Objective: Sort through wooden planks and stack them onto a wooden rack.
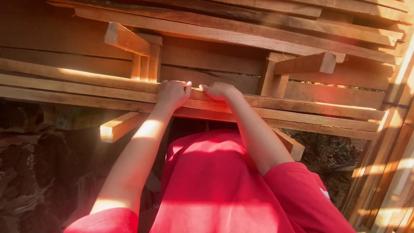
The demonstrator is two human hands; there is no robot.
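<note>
Stack of sawn timber [241,39], filling the upper frame from 9 o'clock to 3 o'clock; rough reddish boards laid lengthwise in courses, kept apart by short cross spacers; judged very heavy as a whole, not to be shifted by hand.

Long plank [302,105] under both hands, running from 9 o'clock to 3 o'clock across mid frame, resting on a second plank just below and touching it; stiff, dry-looking, rough-sawn; judged moderately heavy for its length, likely to sag little but swing at the ends; not slippery, though splinters probable along the edges; best taken over the top edge with hands set wider apart than now, near the balance point.

Upright framing posts [392,172] at 3 to 5 o'clock, pale and sunlit, leaning beside the stack.

Red shirt [215,185] at 6 o'clock, belonging to the wearer of the camera; both sleeves in view.

Spacer block [125,39] at 11 o'clock, jutting out tilted from the stack; another spacer block [308,64] at 1 o'clock; a loose offcut [116,127] at 8 o'clock below the plank; light, short, easily grasped one-handed.

Left hand [172,92] just left of centre, fingers curled over the plank's top edge, clamped on it; right hand [220,90] just beside it, nearly touching, likewise hooked over the same edge, knuckles up.
</note>
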